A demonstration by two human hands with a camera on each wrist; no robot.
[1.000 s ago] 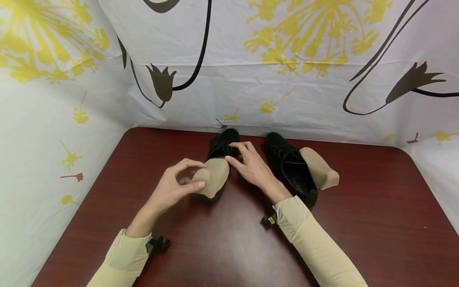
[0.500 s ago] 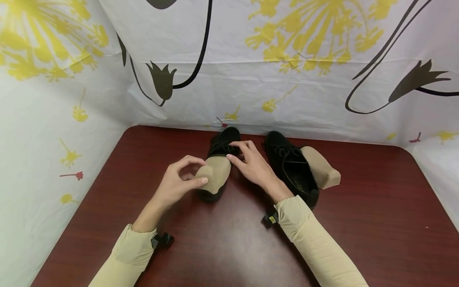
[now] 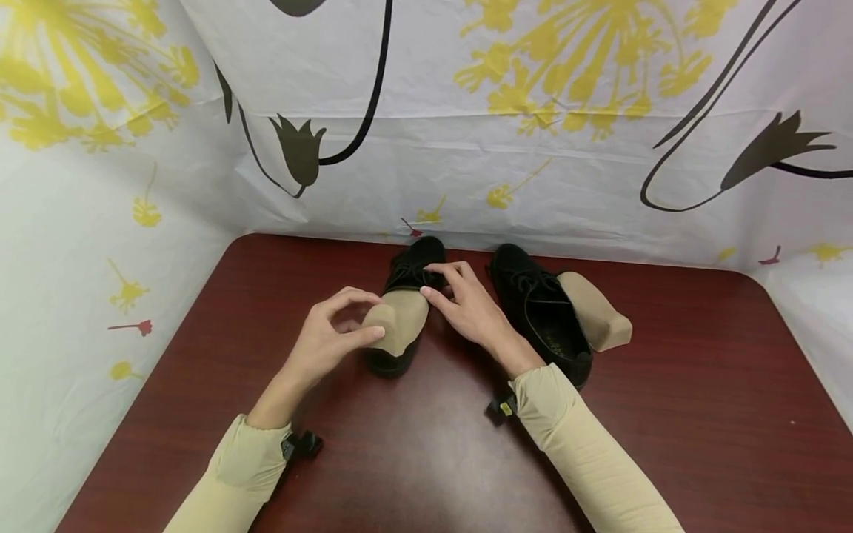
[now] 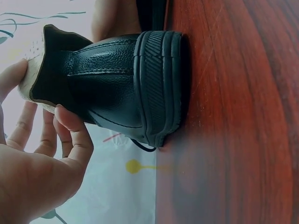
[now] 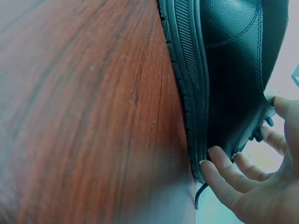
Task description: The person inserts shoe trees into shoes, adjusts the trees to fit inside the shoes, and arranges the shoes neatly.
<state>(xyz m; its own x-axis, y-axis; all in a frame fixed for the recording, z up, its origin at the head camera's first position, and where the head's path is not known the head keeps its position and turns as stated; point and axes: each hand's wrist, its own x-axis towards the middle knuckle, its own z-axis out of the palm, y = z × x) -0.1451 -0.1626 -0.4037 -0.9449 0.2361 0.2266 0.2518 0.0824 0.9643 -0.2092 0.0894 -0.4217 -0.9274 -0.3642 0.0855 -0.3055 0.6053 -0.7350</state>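
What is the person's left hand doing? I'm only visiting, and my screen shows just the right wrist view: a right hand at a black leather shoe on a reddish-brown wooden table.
Observer: In the head view, the left hand holds a thin, beige, foot-shaped insole.
Visitor: Is it anywhere near the shoe I can see?
Observer: Yes. In the left wrist view, its rear end stands raised above the heel of that black leather shoe.
Visitor: And is that the only shoe there?
Observer: No. The head view shows a second black lace-up shoe to the right of yours, on the same table.
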